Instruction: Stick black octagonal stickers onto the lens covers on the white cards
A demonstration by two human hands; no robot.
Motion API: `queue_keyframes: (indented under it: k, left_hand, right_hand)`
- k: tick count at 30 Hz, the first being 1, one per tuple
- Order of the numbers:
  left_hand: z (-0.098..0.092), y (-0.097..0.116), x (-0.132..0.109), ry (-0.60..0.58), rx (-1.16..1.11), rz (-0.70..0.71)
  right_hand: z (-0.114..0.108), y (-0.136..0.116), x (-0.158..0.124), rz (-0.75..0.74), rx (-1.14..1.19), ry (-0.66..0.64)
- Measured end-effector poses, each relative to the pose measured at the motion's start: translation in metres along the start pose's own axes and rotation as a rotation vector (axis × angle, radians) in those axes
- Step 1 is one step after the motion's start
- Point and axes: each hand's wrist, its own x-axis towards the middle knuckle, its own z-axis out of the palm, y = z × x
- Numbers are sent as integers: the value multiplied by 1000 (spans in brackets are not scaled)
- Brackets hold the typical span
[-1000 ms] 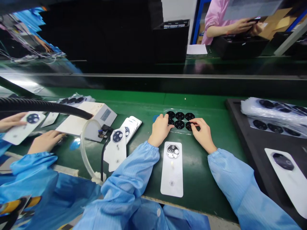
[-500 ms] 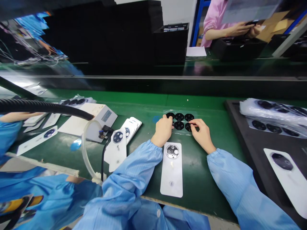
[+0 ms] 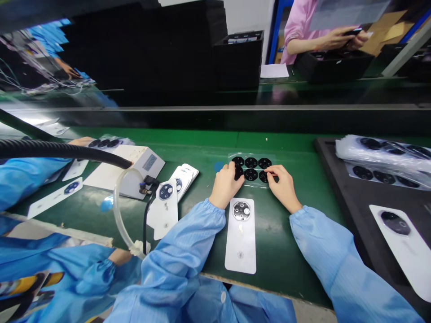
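Observation:
On the green bench lies a transparent film sheet [image 3: 252,168] carrying black octagonal pieces in two rows. My left hand [image 3: 224,185] is at its left end, with finger and thumb shut on the lower-left black piece [image 3: 239,172], which looks lifted from the film. My right hand [image 3: 282,187] is at the right end, its fingertips pinching the film beside the lower-right piece [image 3: 264,176]. Just below my hands lies a long white card [image 3: 240,246] with a round-cornered camera lens module [image 3: 241,211] on it.
To the left stand a grey device [image 3: 146,166], a black hose [image 3: 60,150] and a transparent tube [image 3: 118,211]. White cards [image 3: 183,177] are stacked there. A co-worker's blue sleeve [image 3: 30,179] reaches in at left. A black tray [image 3: 350,179] holds film-wrapped pieces [image 3: 380,152].
My left hand has drawn back, lifting the lower-left piece and uncovering the upper-left one. The co-worker's card now lies on the bench, and their arm reaches farther away.

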Motion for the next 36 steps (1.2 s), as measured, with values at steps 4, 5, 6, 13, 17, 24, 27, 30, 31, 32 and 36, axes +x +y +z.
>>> queue_keyframes:
  k: [4, 5, 6, 13, 17, 24, 27, 30, 31, 32, 36]
  left_hand:
    - [-15, -11, -13, 75, -434, -75]
    - [-20, -12, -17, 81, -583, -107]
    - [-25, -13, -23, 76, -729, -140]
    - [-41, -13, -61, -149, -1484, -449]
    - [-39, -13, -72, -324, -1690, -499]
    - [-38, -15, -81, -460, -1706, -420]
    - [-37, -15, -84, -494, -1651, -376]
    - [-36, -13, -89, -498, -1537, -340]
    - [-36, -12, -91, -433, -1457, -321]
    - [-36, -11, -93, -325, -1347, -281]
    - [-39, -11, -102, 70, -818, 73]
  right_hand:
    - [-1, -1, 1, -11, 27, 10]
    - [-2, -3, 1, -17, 36, 18]
    - [-3, -6, 0, -25, 46, 28]
    - [-14, -73, -20, -81, 253, -149]
    - [-15, -114, -37, -76, 440, -383]
    - [-14, -130, -48, -145, 346, -445]
    - [-13, -131, -49, -165, 314, -441]
    - [-10, -131, -49, -109, 359, -409]
    - [-10, -130, -50, -52, 419, -409]
    - [-9, -129, -50, 24, 504, -422]
    - [-6, -124, -52, 347, 873, -512]
